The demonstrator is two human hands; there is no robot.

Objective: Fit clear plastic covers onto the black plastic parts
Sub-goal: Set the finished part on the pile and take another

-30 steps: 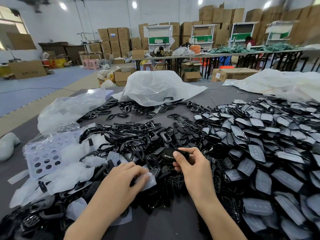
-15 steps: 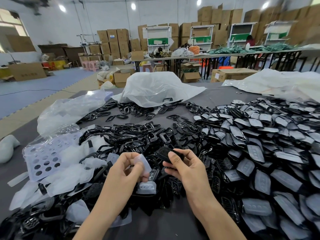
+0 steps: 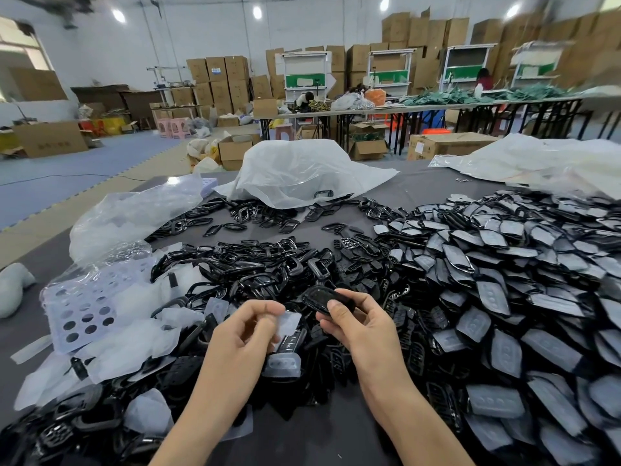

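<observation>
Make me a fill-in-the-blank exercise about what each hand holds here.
The left hand pinches a thin clear plastic ____.
The right hand grips an oval ____ plastic part.
The big heap of black parts fitted with clear covers lies on the person's ____ side.
Missing: cover; black; right.
</observation>
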